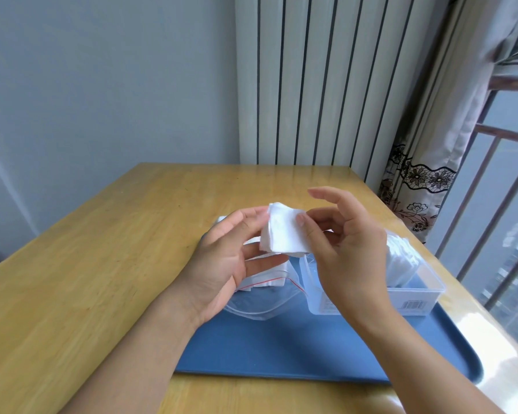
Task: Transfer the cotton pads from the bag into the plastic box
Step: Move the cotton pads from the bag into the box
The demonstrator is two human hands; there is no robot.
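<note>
White cotton pads [284, 231], a small stack of square ones, are held up in the air between both hands above the bench [87, 249]. The left hand [225, 264] holds the stack's left edge with its fingers curled round behind and the thumb in front. The right hand [344, 249] pinches the right edge between thumb and a bent finger, while its index finger sticks out straight above the stack.

Below the hands lies a blue tray [281, 348] on the wooden bench. On the tray's left part sits the clear bag [263, 297] with a red zip line (its mouth faces the person), and more white pads show inside it, partly hidden by the left hand. Just beside it, on the tray's right part, stands the clear plastic box [416, 294], a barcode label on its near wall. A row of pads [401, 255] already stands inside the box at its far end; the near end of the box is hidden behind the right hand.

Behind the bench are a white ribbed radiator [311, 85] and a patterned curtain [425, 174] by the window.
</note>
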